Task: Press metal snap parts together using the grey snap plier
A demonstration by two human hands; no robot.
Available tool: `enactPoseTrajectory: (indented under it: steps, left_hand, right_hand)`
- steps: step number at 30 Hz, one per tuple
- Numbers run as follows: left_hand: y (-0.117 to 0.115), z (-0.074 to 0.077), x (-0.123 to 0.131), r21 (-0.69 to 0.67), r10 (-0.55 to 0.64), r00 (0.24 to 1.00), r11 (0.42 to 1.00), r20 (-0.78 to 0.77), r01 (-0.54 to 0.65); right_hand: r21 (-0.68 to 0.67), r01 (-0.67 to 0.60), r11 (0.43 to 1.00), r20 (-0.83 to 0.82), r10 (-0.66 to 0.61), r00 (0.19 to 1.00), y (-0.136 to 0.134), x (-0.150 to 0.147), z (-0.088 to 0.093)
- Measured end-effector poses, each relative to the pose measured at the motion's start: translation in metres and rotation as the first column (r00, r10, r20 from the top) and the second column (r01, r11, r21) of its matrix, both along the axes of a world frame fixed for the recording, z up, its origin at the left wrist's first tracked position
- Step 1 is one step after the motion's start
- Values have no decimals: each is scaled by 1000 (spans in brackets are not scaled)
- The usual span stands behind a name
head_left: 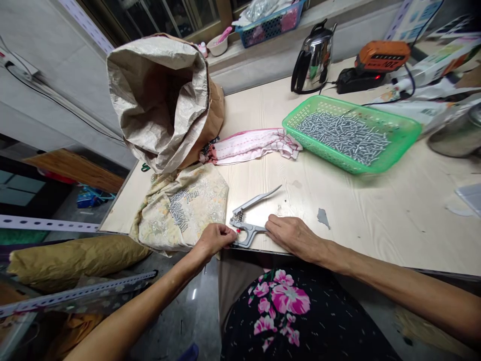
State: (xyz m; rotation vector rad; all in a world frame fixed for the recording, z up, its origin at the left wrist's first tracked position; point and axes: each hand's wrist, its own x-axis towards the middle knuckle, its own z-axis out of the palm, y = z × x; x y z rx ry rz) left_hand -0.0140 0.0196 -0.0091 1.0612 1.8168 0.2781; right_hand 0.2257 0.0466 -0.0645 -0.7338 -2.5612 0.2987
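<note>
Grey hand-press pliers (249,231), like those for snap fasteners, lie at the table's front edge with their upper lever raised and a red tip in the jaw. The end of their lower handle is in the closed fingers of my right hand (295,234). Beside the jaw, my left hand (215,240) pinches with its fingertips; what it holds there is too small to make out. Left of the pliers, several small silvery metal pins (178,210) are spread on a yellowish patterned cloth (205,193).
A green basket (404,143) of similar silvery metal pieces stands at the right. Behind the cloth is a large open paper sack (158,95), and next to it a pink-white cloth (251,145). A kettle (313,60) and an orange battery (381,56) on a charger stand at the back.
</note>
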Motion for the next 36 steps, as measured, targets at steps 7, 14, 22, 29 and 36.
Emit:
enactPoseTrajectory:
  steps: [7, 14, 22, 29, 36]
  left_hand:
    - [10, -3, -4, -62, -107, 994, 992, 35, 109]
    - [13, -3, -3, -95, -60, 996, 993, 67, 66]
    - [22, 2, 2, -205, 17, 999, 979, 50, -6]
    - [16, 2, 6, -188, 77, 996, 980, 52, -66]
    - [9, -3, 6, -137, 106, 993, 986, 55, -98]
  right_hand:
    - [-38, 5, 999, 29, -4, 1000, 3, 0, -3]
    - [-32, 14, 999, 68, -12, 998, 5, 3, 1]
    - [-32, 25, 999, 108, -22, 994, 5, 3, 3]
    - [-51, 43, 998, 125, -37, 992, 3, 3, 5]
    - [-54, 181, 982, 140, -172, 975, 23, 11, 14]
